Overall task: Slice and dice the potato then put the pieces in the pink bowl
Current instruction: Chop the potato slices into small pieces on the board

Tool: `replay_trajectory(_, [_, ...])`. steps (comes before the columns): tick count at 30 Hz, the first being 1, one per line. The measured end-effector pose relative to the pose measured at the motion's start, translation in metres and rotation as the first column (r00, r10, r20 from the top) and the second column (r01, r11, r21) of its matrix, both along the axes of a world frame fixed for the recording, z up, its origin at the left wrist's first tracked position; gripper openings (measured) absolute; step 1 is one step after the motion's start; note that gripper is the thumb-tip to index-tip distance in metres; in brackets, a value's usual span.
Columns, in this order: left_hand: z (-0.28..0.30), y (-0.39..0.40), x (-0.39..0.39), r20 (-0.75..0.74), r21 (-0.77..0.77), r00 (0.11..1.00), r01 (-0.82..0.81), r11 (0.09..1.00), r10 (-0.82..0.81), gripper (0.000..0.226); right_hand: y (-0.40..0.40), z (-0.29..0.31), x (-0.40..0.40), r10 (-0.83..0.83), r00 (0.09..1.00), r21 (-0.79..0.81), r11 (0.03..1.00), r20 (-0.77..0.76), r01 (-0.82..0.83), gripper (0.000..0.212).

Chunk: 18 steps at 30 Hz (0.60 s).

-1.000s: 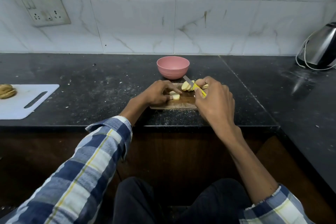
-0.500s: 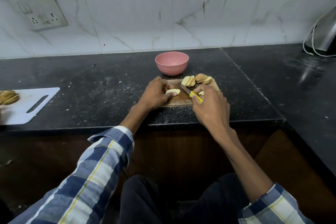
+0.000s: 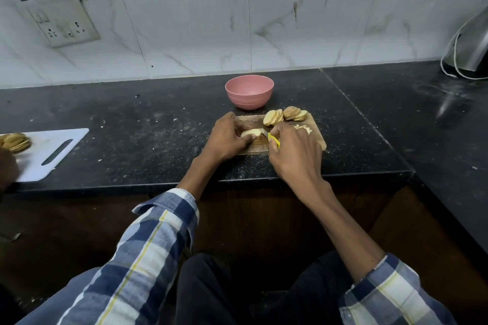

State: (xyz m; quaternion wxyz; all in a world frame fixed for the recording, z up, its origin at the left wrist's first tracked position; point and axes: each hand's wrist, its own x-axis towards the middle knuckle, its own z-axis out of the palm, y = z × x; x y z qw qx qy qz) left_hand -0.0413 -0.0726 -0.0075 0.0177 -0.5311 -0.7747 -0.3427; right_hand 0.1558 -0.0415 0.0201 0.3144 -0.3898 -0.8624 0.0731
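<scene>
Potato [image 3: 250, 132] piece lies on the wooden board [image 3: 315, 128], gripped by the left hand [image 3: 227, 137]; right hand [image 3: 294, 152] fingers hold the yellow-handled knife [image 3: 273, 139] against it. Sliced rounds [image 3: 285, 115] sit at the board's far edge. Dicing appears barely begun; pink bowl [image 3: 249, 91] behind the board appears empty.

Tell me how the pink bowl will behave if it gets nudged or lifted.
The bowl looks empty and thin-walled, so probably light, and a nudge would likely slide it on the counter. Its base seems narrower than its rim, so a push high on the rim may tip it. It looks like matte plastic, so probably not fragile.
</scene>
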Motion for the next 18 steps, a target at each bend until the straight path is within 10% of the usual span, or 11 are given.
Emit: replay_trajectory(18, [-0.001, 0.006, 0.007, 0.133, 0.031, 0.983, -0.131, 0.991, 0.126, 0.028, -0.020, 0.033, 0.011, -0.038, 0.984, -0.082, 0.995, 0.175, 0.053, 0.018])
